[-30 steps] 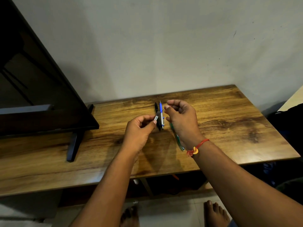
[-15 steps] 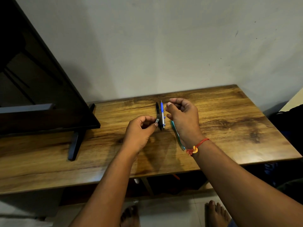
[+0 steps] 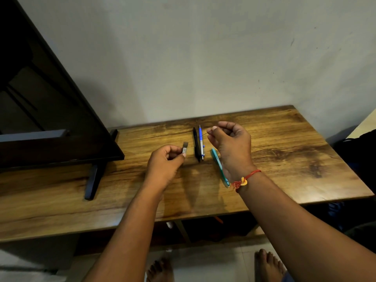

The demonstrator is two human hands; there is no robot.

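Note:
Above the wooden table [image 3: 284, 159], my left hand [image 3: 165, 165] pinches a small grey flat case [image 3: 184, 147] between thumb and forefinger. My right hand [image 3: 232, 147] is held up to its right, fingers curled, pinching a very thin dark lead [image 3: 204, 134] at its fingertips. A black pen [image 3: 196, 144] and a blue-and-white pen [image 3: 201, 143] lie side by side on the table between my hands. A teal pen [image 3: 219, 166] lies on the table, partly hidden under my right wrist.
A black TV [image 3: 50, 119] on a stand foot [image 3: 94, 180] fills the left part of the table. A grey wall rises behind. Dark bags sit at the far right. My bare feet [image 3: 268, 265] stand on the tiled floor below the table's front edge.
My left hand has drawn left, away from the pens, carrying the grey case. My right hand stayed raised near the blue pen, the thin lead now showing at its fingertips.

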